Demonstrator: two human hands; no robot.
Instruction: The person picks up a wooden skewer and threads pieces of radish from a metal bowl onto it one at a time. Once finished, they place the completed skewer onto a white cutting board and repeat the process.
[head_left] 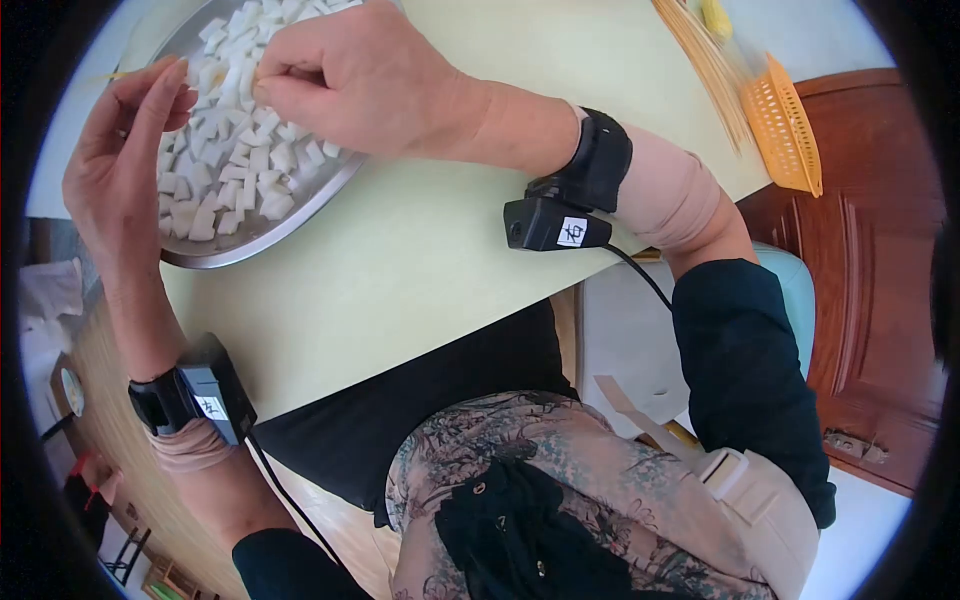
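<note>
Head view: white chunks (238,170) beneath left and right fingers (292,97)

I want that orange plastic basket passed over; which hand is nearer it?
Right. The right hand is over the metal tray, left of the orange plastic basket; the left hand is farther left, by the tray's left side.
</note>
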